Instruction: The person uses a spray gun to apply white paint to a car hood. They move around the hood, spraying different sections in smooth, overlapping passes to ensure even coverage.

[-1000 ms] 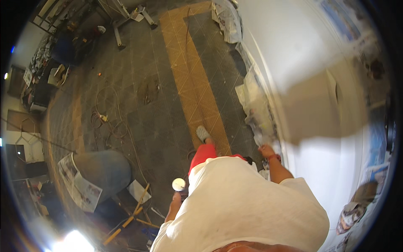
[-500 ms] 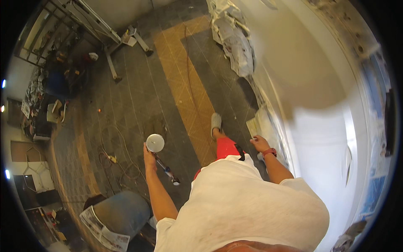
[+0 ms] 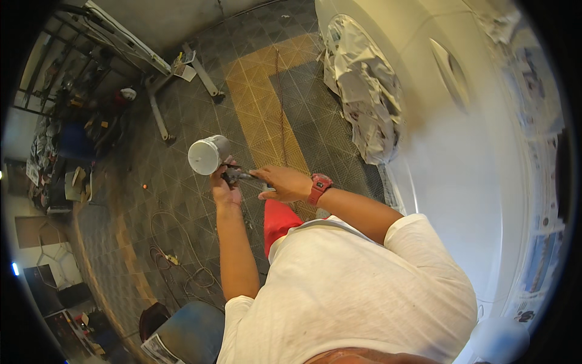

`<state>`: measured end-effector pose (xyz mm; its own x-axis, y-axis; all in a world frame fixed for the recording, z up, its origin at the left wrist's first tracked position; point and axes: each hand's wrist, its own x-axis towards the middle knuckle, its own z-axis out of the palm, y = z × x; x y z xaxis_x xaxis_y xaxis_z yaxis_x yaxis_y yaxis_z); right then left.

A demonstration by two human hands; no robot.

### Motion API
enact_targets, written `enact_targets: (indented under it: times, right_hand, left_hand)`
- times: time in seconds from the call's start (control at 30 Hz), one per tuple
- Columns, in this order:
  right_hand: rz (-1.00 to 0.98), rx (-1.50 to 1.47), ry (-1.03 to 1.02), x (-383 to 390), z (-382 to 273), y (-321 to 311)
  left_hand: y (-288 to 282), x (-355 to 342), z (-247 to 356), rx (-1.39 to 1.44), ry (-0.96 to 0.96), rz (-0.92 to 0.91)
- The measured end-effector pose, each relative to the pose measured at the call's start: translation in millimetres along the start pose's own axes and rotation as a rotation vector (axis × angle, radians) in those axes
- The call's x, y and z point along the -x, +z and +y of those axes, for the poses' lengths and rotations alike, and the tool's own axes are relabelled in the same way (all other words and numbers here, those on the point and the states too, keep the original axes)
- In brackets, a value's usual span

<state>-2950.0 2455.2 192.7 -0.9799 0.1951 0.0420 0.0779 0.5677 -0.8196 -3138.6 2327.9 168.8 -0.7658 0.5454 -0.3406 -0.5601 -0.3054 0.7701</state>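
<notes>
My left hand (image 3: 226, 190) is closed round a spray gun (image 3: 235, 174), held out in front of me at the left. A pale, round paint cup (image 3: 205, 158) sits on the gun, its flat end facing up toward me. With a red watch on its wrist, my right hand (image 3: 285, 182) reaches across my front. Its fingers are bent at the rear end of the gun, where they partly hide it.
At the right stands a white car body (image 3: 448, 176), its wheel area covered with crumpled masking paper (image 3: 365, 91). A thin hose (image 3: 212, 267) loops over the tiled floor at the left. Lower left is a blue drum (image 3: 193, 330); a metal stand (image 3: 159, 112) is farther off.
My right hand has come from beside the car across to the spray gun. The left hand has raised and turned the gun, so the cup's side shows. My view has shifted along the car.
</notes>
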Motion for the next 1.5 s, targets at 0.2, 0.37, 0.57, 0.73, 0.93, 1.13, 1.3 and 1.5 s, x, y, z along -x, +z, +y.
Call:
enact_targets:
  times: [0.2,0.37,0.57,0.73,0.93,1.13,1.3,1.5]
  right_hand:
    - [0.022,0.043,0.207,-147.5,79.2,-26.3]
    - [0.236,0.0,0.226,-261.1,135.4,-60.1]
    - [0.459,-0.018,0.249,-400.5,182.5,-123.4]
    - [0.504,-0.017,0.241,-526.6,242.6,-182.1]
    - [0.406,0.045,0.179,-684.8,339.3,-265.0]
    - [0.288,0.033,0.248,-813.6,401.2,-361.7]
    - [0.343,-0.127,0.414,-870.8,485.1,-421.8]
    - [0.563,-0.306,1.057,-865.5,650.6,-426.7]
  left_hand:
    - [43.6,-169.1,2.9,0.017,-0.181,0.17]
    - [94.2,-297.9,25.4,-0.057,-0.212,0.04]
    - [177.4,-418.0,87.5,-0.262,-0.238,0.008]
    - [230.2,-550.6,106.6,-0.256,-0.303,-0.083]
    - [300.8,-734.3,121.4,-0.366,-0.29,0.015]
    - [360.7,-908.1,124.1,-0.331,-0.36,0.019]
    - [395.1,-1053.4,85.2,-0.388,-0.513,0.062]
    - [379.7,-1229.0,7.2,-0.635,-0.674,-0.081]
